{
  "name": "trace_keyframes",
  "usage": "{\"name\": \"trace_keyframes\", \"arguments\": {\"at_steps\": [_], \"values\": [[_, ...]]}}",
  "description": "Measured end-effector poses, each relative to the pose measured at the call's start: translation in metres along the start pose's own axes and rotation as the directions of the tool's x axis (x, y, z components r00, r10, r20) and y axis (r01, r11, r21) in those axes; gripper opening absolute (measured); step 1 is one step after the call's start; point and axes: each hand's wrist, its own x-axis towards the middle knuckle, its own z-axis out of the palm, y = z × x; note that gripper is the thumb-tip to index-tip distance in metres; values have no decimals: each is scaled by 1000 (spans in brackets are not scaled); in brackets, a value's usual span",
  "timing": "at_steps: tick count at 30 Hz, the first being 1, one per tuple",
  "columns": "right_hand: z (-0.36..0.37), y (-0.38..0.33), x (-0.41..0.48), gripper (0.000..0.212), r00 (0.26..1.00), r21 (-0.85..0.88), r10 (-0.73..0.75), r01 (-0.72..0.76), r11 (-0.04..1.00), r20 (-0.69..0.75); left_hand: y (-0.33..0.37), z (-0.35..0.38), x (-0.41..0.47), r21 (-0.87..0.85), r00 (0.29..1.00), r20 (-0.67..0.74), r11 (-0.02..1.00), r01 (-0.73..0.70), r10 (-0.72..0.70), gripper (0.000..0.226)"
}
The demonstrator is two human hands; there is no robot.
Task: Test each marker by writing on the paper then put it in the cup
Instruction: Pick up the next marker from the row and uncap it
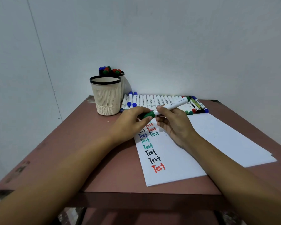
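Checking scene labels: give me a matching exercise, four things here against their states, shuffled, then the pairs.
Things
1. front cream slotted plastic cup with black rim
2. rear cream plastic cup
3. green-capped white marker
4. white paper sheet

States
A. gripped by left hand and right hand
B. bears handwritten "Test" words
C. no markers showing above rim
D. coloured marker caps stick out

Pairs: 1-C, 2-D, 3-A, 4-B

My left grip (pixel 131 123) pinches the cap end of the green marker (pixel 175 104). My right grip (pixel 175 126) curls round its barrel, forearms outstretched.
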Motion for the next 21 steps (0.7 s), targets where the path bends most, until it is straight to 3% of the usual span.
{"name": "trace_keyframes", "arguments": {"at_steps": [4, 10, 18, 21], "values": [[-3, 1, 1, 16, 1000, -21, 16, -16, 1000, 16, 1, 3, -1, 58, 993, -74, 994, -88, 92, 30], [-3, 0, 1, 18, 983, 198, 150, -167, 966, 102, 5, 6, 1, 90, 985, -101, 988, -128, 137, 27], [-4, -2, 4, 17, 978, 208, 148, -176, 962, 146, 4, 8, 1, 33, 988, -130, 996, -83, 86, 28], [-7, -6, 4, 14, 978, 187, 144, -172, 967, 153, 3, 5, 3, -111, 994, -90, 992, 56, -66, 18]]}}
